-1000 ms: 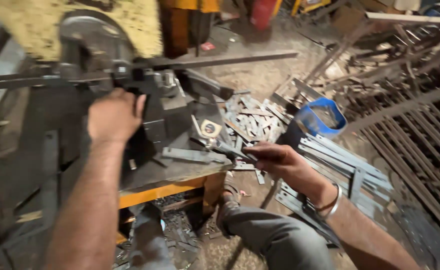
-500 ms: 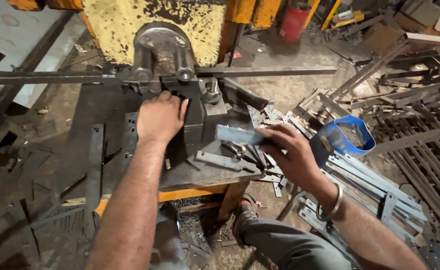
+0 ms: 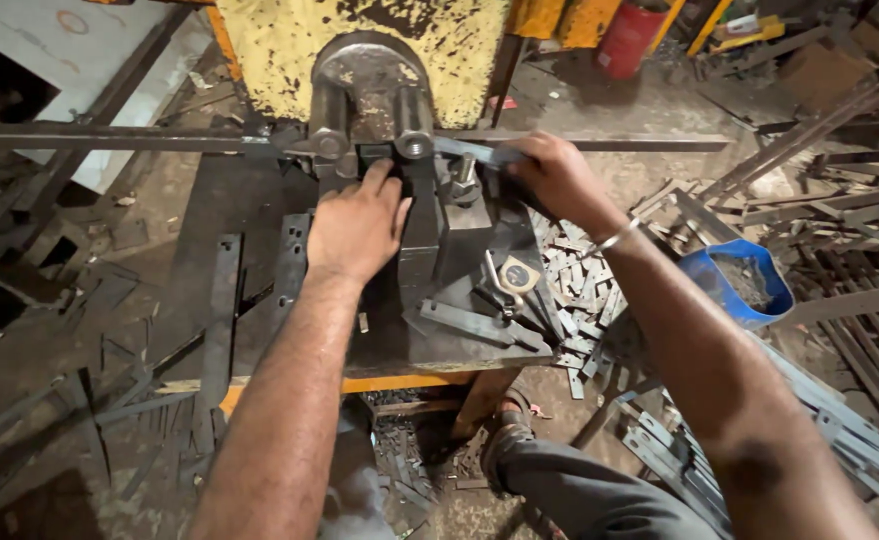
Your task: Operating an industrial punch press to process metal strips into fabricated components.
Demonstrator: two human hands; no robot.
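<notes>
left hand (image 3: 358, 222): palm down, fingers together and stretched forward, resting flat on the dark steel block (image 3: 422, 250) of the press; fingertips up against the slot below the two rollers (image 3: 372, 125). not curled round anything, nothing gripped, only pressing.

right hand (image 3: 557, 175): fingers curled shut round one end of a flat metal strip (image 3: 480, 152); strip held level, its free end pointing toward the left hand and reaching in beside the right roller, just above the block. whether the tip touches the roller: cannot tell. bangle (image 3: 615, 238) on the wrist behind the grip.

around the grips:
- yellow press (image 3: 260, 50), paint chipped, straight ahead of both hands.
- long bar (image 3: 110, 140), lying crosswise beyond the fingertips, running out past both sides of the press.
- bolt (image 3: 465, 180), upright, between the two hands, close under the held strip.
- plate (image 3: 480, 325), flat, nearer the body than the right hand, lying on the bed (image 3: 250, 200) with a small square tag (image 3: 518, 274) beside it.
- cut pieces (image 3: 575, 290), heaped loose below the right wrist.
- blue tub (image 3: 738, 285), outboard of the right forearm, well apart from the grip, holding dark scrap.
- red cylinder (image 3: 632, 38), far beyond the right hand, on the floor.
- strips (image 3: 110, 400), scattered on the floor outboard of the left forearm.
</notes>
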